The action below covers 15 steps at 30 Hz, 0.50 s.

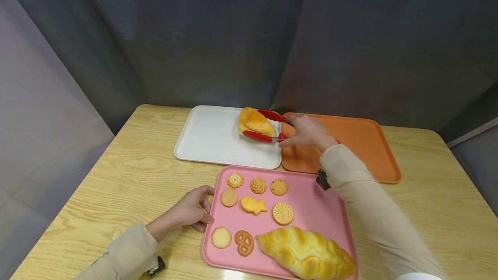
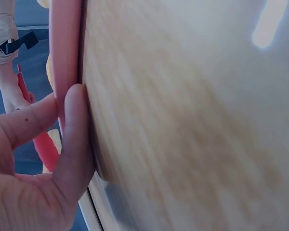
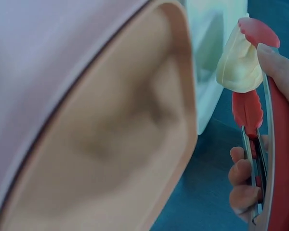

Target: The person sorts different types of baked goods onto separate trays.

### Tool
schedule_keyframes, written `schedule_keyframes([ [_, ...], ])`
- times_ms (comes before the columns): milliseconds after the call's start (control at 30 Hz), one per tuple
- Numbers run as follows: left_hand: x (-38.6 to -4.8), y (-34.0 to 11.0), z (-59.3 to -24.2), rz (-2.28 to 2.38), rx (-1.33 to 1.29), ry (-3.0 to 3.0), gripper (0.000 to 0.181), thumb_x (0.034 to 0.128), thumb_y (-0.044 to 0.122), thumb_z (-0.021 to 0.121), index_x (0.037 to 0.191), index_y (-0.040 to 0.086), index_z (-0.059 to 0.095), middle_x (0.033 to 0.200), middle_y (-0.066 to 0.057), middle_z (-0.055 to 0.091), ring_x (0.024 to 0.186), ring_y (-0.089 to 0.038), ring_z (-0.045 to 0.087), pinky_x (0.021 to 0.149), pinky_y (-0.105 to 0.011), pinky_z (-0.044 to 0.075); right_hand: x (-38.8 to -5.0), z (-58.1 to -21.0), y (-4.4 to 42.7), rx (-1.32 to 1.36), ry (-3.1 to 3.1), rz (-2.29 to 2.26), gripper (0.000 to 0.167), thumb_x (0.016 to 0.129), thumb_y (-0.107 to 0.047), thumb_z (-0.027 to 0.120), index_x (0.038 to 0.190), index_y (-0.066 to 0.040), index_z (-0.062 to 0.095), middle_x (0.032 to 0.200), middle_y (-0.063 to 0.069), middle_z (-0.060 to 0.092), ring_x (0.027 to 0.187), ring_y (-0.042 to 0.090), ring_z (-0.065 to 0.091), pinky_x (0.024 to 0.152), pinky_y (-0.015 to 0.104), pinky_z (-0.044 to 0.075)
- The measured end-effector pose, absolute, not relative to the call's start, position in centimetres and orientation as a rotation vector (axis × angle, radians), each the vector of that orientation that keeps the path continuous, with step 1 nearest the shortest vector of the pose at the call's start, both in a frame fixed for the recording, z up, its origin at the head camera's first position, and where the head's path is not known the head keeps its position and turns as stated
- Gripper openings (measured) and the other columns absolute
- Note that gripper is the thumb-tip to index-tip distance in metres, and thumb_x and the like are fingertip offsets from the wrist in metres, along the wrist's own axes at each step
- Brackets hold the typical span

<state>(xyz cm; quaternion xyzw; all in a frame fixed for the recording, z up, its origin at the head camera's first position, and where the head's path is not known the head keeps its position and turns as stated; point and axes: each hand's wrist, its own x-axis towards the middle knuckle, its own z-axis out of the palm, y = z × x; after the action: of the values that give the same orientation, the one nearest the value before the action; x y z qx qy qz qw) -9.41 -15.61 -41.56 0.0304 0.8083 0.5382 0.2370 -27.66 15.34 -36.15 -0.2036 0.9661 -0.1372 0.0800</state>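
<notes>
Red-tipped tongs (image 1: 257, 137) are gripped in my right hand (image 1: 307, 132), reaching leftward over the white tray (image 1: 210, 137). Between the tong tips sits a golden folded bread roll (image 1: 253, 121); its pale underside (image 3: 238, 65) shows in the right wrist view. Whether the roll touches the white tray I cannot tell. My left hand (image 1: 191, 207) pinches the left rim of the pink tray (image 1: 311, 204), and the left wrist view shows the thumb and a finger on either side of that rim (image 2: 66, 53). The tongs' handle hides part of the right palm.
On the pink tray lie several cookies, among them a fish-shaped one (image 1: 253, 205) and a pretzel (image 1: 244, 243), with a large braided loaf (image 1: 307, 252) at front right. An orange tray (image 1: 354, 141) stands right of the white one, under the right forearm. A dark curtain (image 1: 218, 42) hangs behind the table.
</notes>
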Motion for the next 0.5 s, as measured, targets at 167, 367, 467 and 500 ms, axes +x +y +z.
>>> schedule_keyframes([
  [167,-9.4,-15.5,-41.5,1.472,0.086,2.21,0.057,0.0696,-0.016,0.066,0.121,-0.004,0.043,0.075,-0.013,0.051,0.046,-0.017,0.054,0.04,-0.035,0.053,-27.9,-37.0,15.1,-0.499,2.869,-0.406,0.09,0.065,-0.051,0.075,0.134,-0.004,0.041,0.128,0.015,0.05,0.107,0.032,0.049,0.091,0.05,0.045],
  [367,-9.4,-15.4,-41.4,1.48,0.098,2.197,0.058,0.0693,-0.016,0.066,0.121,-0.005,0.043,0.074,-0.013,0.051,0.045,-0.017,0.053,0.04,-0.035,0.053,-27.8,-37.7,15.1,-0.453,2.871,-0.409,0.091,0.066,-0.049,0.076,0.135,-0.003,0.039,0.126,0.016,0.05,0.102,0.032,0.051,0.091,0.05,0.045],
  [467,-9.3,-15.3,-41.4,1.477,0.097,2.195,0.058,0.0696,-0.015,0.066,0.121,-0.004,0.042,0.075,-0.013,0.051,0.045,-0.017,0.053,0.04,-0.035,0.053,-27.6,-37.8,15.2,-0.44,2.871,-0.444,0.092,0.065,-0.049,0.076,0.135,-0.003,0.038,0.126,0.017,0.05,0.102,0.033,0.051,0.091,0.051,0.045],
  [500,-9.3,-15.4,-41.4,1.475,0.095,2.197,0.058,0.0698,-0.015,0.066,0.121,-0.004,0.042,0.075,-0.013,0.051,0.045,-0.017,0.053,0.04,-0.035,0.053,-27.6,-37.7,15.3,-0.44,2.872,-0.456,0.093,0.065,-0.049,0.076,0.136,-0.003,0.037,0.126,0.017,0.05,0.103,0.033,0.051,0.091,0.051,0.045],
])
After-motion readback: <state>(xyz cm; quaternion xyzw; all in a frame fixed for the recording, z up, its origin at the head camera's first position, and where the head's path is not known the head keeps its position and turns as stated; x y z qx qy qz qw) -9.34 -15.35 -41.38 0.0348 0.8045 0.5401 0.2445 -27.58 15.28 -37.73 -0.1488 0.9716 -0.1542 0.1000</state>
